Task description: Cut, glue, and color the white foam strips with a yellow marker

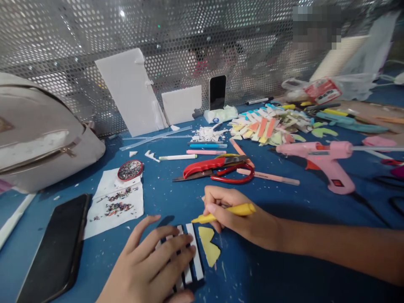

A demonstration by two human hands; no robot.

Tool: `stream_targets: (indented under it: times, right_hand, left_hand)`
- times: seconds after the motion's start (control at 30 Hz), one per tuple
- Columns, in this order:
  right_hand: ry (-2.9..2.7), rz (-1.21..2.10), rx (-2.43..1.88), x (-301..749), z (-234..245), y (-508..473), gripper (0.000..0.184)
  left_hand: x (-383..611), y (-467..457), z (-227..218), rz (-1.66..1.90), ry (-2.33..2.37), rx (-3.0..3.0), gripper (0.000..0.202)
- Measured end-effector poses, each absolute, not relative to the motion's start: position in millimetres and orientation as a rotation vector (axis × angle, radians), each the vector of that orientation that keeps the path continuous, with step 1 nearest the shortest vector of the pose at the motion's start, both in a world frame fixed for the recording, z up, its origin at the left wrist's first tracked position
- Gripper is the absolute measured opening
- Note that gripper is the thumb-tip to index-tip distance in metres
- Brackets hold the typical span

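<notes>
My right hand (232,210) is closed round a yellow marker (238,209), its tip at the upper end of a narrow white strip (195,251). My left hand (151,261) lies with fingers spread over several such white strips, pressing on them and partly hiding them. Just right of the strips is a yellow cut-out piece (208,247) with a notched edge, flat on the blue table (252,269). Beyond my right hand lie red-handled scissors (217,169), and a peach marker (273,176) rests next to their handles.
A pink glue gun (325,158) and a pile of coloured strips (268,122) are at right. At left are a black phone (53,252), a paper (116,206) with glitter, a red-rimmed dish (130,170) and a backpack (41,134). White boards (132,92) lean on the perforated metal panel (176,46).
</notes>
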State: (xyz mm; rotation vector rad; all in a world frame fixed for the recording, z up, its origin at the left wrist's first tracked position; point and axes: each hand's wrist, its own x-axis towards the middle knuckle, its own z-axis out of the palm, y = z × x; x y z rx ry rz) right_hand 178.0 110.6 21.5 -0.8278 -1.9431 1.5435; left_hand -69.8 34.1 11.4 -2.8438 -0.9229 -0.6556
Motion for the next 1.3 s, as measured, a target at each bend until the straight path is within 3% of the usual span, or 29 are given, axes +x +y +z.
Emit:
stream_targets:
  times: [0.23, 1.3]
  right_hand:
    - [-2.056, 1.544, -0.895, 180.6, 22.2, 113.3, 0.033]
    - [-2.421, 1.079, -0.504, 179.9, 26.9, 109.2, 0.021]
  left_hand:
    - [-66.4, 29.1, 11.2, -0.631, -1.078, -2.838, 0.028]
    - [-72.4, 32.8, 9.4, -0.644, -1.010, -2.832, 0.037]
